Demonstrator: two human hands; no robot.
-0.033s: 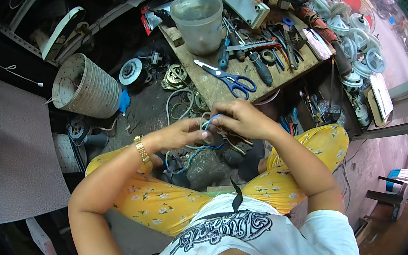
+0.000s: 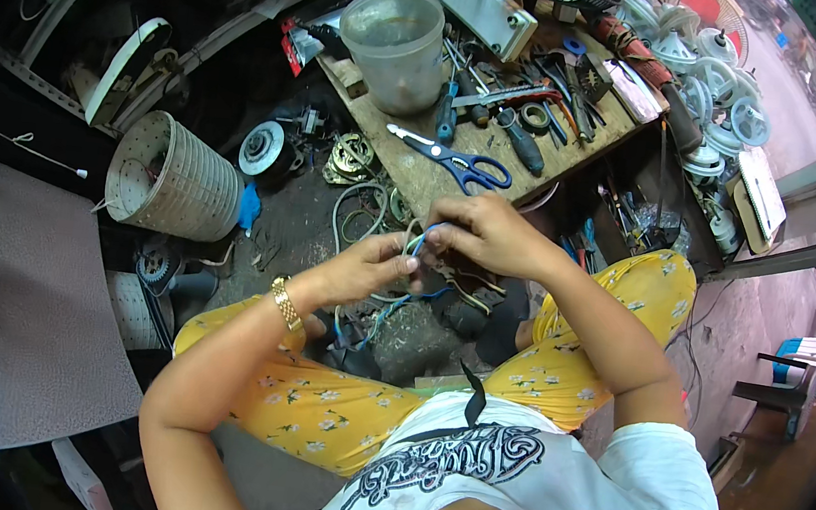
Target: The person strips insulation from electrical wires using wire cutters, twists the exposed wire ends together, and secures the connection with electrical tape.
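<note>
My left hand (image 2: 373, 268) has its fingers closed on thin cable wires (image 2: 413, 242), green, blue and pale. My right hand (image 2: 473, 228) pinches the same wires just to the right of it, near the front edge of a low wooden workbench (image 2: 380, 150). Loose blue wire (image 2: 391, 312) hangs below my hands toward the floor between my yellow-trousered knees. A coil of grey cable (image 2: 343, 209) lies behind them. Scissors with blue handles (image 2: 449, 159) rest on the bench a little above my right hand.
The bench carries a translucent bucket (image 2: 391, 47), screwdrivers (image 2: 521, 142), pliers and tape. White plastic parts (image 2: 715, 78) are piled at the right. A perforated white drum (image 2: 176, 173), motor parts (image 2: 269, 147) and a grey padded surface (image 2: 30, 303) are at the left. A dark stool (image 2: 775, 393) stands at the right.
My two hands and the wires in them have shifted very slightly upward. Both still grip the wires.
</note>
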